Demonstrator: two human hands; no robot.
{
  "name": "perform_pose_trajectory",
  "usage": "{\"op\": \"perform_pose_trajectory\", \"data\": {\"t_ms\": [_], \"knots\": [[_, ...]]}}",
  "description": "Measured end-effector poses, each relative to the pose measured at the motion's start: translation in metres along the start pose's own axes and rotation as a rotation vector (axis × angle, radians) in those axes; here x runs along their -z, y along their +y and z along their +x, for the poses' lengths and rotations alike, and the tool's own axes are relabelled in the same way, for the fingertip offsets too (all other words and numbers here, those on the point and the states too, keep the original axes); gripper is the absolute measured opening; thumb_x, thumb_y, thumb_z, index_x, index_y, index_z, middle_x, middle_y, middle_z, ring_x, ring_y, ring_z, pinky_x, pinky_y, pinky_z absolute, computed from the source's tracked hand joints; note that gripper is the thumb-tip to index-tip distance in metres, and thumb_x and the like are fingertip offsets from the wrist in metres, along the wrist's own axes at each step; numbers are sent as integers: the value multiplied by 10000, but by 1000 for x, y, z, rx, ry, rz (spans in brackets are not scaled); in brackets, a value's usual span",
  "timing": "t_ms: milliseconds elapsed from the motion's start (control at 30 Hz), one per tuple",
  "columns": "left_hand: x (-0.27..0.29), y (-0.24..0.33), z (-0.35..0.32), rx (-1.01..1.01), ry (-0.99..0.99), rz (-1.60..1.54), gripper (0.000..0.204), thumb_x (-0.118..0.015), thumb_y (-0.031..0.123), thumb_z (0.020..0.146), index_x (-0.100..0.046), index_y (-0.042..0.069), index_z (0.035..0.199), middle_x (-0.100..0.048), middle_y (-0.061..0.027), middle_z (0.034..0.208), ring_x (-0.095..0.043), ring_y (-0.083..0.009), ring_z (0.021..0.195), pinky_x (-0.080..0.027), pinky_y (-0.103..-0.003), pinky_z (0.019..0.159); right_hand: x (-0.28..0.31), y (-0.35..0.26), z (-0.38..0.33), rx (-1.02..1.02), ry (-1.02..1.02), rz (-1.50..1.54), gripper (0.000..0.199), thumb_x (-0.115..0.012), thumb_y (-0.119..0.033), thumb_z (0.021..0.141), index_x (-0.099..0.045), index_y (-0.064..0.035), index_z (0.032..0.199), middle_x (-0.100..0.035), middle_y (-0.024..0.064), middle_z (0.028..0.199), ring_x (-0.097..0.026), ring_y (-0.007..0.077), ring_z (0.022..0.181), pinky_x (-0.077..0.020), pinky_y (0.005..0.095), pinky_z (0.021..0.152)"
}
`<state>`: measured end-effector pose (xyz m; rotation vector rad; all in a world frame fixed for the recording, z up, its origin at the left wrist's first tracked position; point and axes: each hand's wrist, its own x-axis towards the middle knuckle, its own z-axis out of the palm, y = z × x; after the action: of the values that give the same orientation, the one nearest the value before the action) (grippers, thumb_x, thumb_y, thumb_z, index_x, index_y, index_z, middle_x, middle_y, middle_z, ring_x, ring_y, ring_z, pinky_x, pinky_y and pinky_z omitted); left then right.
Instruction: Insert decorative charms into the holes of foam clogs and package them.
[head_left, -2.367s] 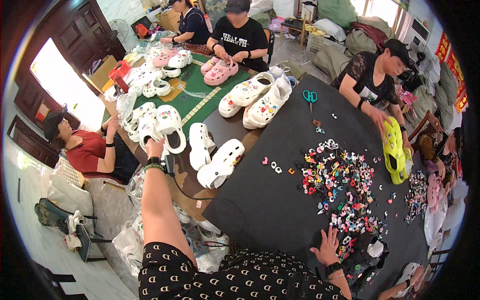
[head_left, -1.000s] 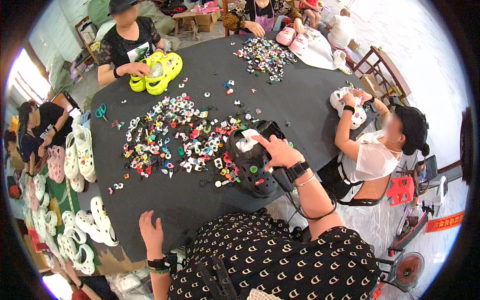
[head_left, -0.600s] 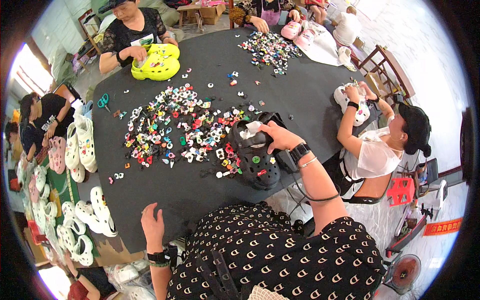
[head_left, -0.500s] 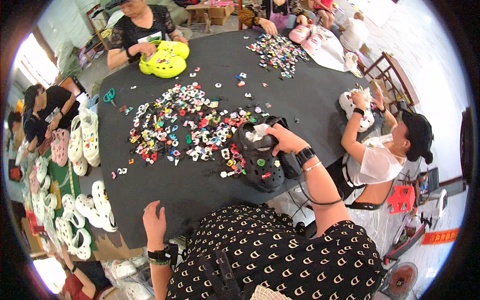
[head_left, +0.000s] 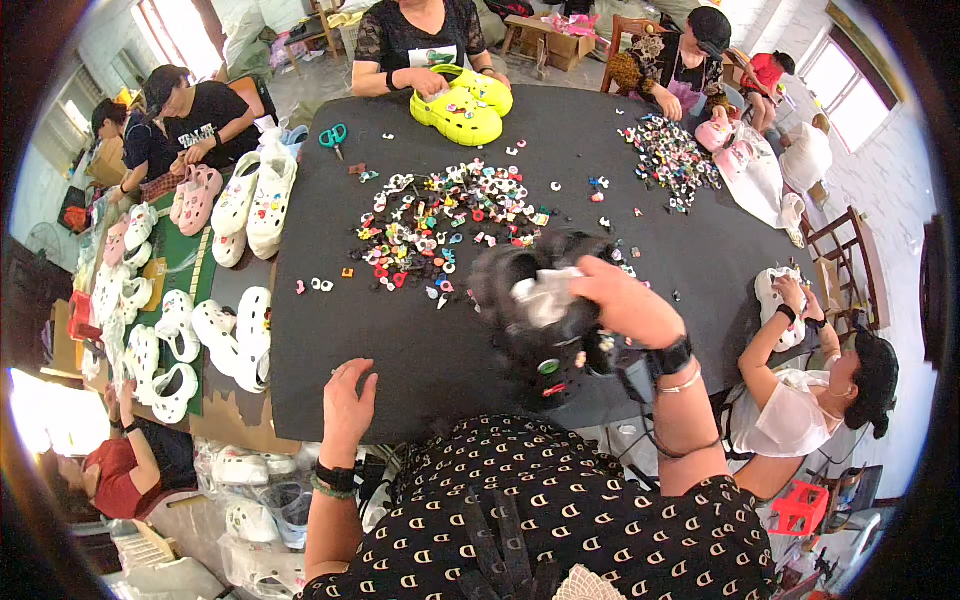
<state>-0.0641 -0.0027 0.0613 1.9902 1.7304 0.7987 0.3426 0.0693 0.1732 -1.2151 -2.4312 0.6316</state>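
Observation:
My right hand [head_left: 632, 305] grips a pair of black clogs [head_left: 505, 300] above the near right part of the dark table. Crumpled white stuffing [head_left: 545, 298] sits in the opening of one clog, and a few small coloured charms dot its toe. Motion blurs both the shoes and the fingers. Empty, with its fingers loosely stretched, my left hand [head_left: 348, 402] rests at the near left part of the tabletop [head_left: 430, 360]. Beyond the clogs lies a loose pile of small colourful shoe charms [head_left: 440, 225].
Across the table a person handles yellow-green clogs [head_left: 462, 115]; teal scissors [head_left: 333, 138] lie nearby. Another charm pile [head_left: 675, 160] is at the far right, near pink clogs [head_left: 728, 148]. At right, a person holds a white clog [head_left: 778, 300]. White clogs [head_left: 255, 340] line the left side.
My view has turned left, so the table appears shifted right. The black clogs have moved left relative to the charm pile and are now blurred, still in my right hand. My left hand stays empty.

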Motion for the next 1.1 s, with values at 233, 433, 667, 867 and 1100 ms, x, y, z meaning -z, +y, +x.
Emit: {"op": "perform_pose_trajectory", "data": {"t_ms": [233, 433, 667, 867, 1100], "knots": [[34, -9, -4, 204, 218, -66, 202, -631, 66, 850, -665, 18, 1043, -680, -137, 982, -654, -259, 909, -503, -348, 806, -86, -77, 104, 446, -141, 156, 300, -463, -101, 891, -581, -102, 1167, -529, 173, 918, -608, 350, 831, -485, 425, 723], [45, -39, -34, 474, 283, -213, 234, -641, 112, 882, -665, 32, 1101, -667, -58, 888, -605, -120, 763, -489, -270, 712, -198, -86, 115, 483, -404, 204, 757, -654, 71, 690, -386, -85, 1380, -485, 218, 1235, -569, 387, 1075, -502, 413, 882], [44, -31, -40, 428, 282, -234, 240, -641, 87, 873, -650, 10, 1100, -671, -93, 959, -637, -145, 831, -502, -281, 770, -170, -41, 80, 264, -231, 353, 348, -678, -95, 797, -598, -47, 1132, -554, 161, 1234, -519, 334, 1162, -430, 396, 1005], [32, 0, 6, 292, 147, -351, 255, -662, 102, 858, -649, 20, 1099, -677, -120, 1023, -664, -196, 908, -509, -306, 822, -155, 18, 35, -275, 41, 274, 339, -655, -90, 830, -558, -7, 1144, -602, 163, 989, -639, 293, 796, -509, 383, 761], [-22, -8, 53, 324, -108, -408, 450, -670, 204, 873, -551, -62, 1216, -648, -214, 1133, -647, -285, 1039, -508, -341, 896, -202, 44, 20, -374, 95, 168, 613, -699, -164, 804, -431, 53, 1311, -595, 223, 1140, -642, 366, 885, -490, 410, 867]]}}
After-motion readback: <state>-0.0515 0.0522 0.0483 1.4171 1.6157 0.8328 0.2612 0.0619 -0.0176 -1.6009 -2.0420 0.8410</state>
